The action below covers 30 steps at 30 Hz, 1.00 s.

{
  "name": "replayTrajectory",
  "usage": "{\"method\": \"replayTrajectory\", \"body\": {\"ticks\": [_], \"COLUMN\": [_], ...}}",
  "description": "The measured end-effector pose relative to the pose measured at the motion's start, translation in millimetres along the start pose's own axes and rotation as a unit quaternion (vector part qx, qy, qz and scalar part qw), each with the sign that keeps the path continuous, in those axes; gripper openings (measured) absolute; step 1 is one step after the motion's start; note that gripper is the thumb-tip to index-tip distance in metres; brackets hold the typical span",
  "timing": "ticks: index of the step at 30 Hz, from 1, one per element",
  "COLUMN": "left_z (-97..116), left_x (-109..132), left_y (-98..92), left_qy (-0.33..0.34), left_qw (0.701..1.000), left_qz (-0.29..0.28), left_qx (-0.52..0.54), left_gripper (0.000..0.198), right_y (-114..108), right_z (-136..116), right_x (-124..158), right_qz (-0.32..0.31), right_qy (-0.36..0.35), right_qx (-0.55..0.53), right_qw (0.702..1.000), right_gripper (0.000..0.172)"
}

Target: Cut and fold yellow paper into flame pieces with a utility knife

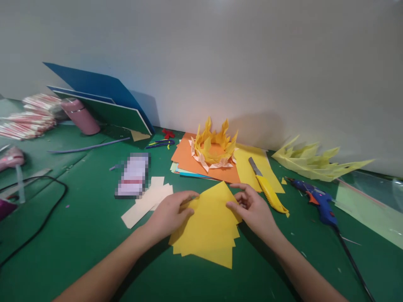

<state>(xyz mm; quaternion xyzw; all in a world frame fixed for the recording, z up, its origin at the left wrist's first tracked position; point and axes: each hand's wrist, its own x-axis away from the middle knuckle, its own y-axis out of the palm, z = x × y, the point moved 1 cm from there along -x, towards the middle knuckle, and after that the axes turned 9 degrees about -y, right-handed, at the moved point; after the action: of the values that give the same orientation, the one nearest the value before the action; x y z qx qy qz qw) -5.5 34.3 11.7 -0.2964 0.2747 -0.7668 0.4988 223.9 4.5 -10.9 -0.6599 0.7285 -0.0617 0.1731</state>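
Between my hands lies a fanned stack of yellow paper sheets [206, 235], and one yellow sheet [217, 203] is turned with a corner pointing away from me. My left hand [171, 212] grips that sheet's left edge, thumb on top and fingers beyond it. Opposite, my right hand [252, 205] pinches its right edge between thumb and curled fingers. Beyond it stands a ring of folded orange-yellow paper flames [214, 144] with pale pink paper around its base, resting on orange paper [181, 153]. Close to my right hand is a yellow utility knife [269, 191], blade extended.
Right of my hands lies a blue hot glue gun [317, 201] with its cord, below a pale yellow folded-paper piece [311, 161]. Pale paper strips [141, 209] and a blurred-out phone-like object [134, 174] are left. Further left stand a pink bottle [82, 117] and leaning boards [103, 111].
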Motion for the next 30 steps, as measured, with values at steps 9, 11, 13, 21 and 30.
{"method": "replayTrajectory", "body": {"ticks": [9,11,13,21,30], "left_z": [5,11,16,12,41], "left_x": [-3,-5,-9,-19,-6], "left_y": [-2.0,-5.5,-7.2,2.1,28.8], "left_qy": [0.066,0.071,0.045,-0.131,-0.107], "left_qw": [0.996,0.995,0.994,0.787,0.761], "left_qz": [0.053,0.071,0.053,0.097,0.012], "left_qx": [-0.014,0.02,0.083,0.596,0.64], "left_gripper": [0.022,0.029,0.033,0.052,0.041], "right_y": [-15,-16,-14,12,34], "right_z": [-13,-20,-24,-18,-27], "right_x": [-4,-8,-11,-15,-11], "right_qz": [0.008,0.004,-0.007,0.134,0.101], "right_qy": [-0.087,-0.076,-0.043,0.007,-0.011], "right_qx": [0.147,0.105,0.044,-0.123,-0.204], "right_qw": [0.985,0.992,0.998,0.983,0.974], "right_gripper": [0.023,0.023,0.024,0.038,0.042]}}
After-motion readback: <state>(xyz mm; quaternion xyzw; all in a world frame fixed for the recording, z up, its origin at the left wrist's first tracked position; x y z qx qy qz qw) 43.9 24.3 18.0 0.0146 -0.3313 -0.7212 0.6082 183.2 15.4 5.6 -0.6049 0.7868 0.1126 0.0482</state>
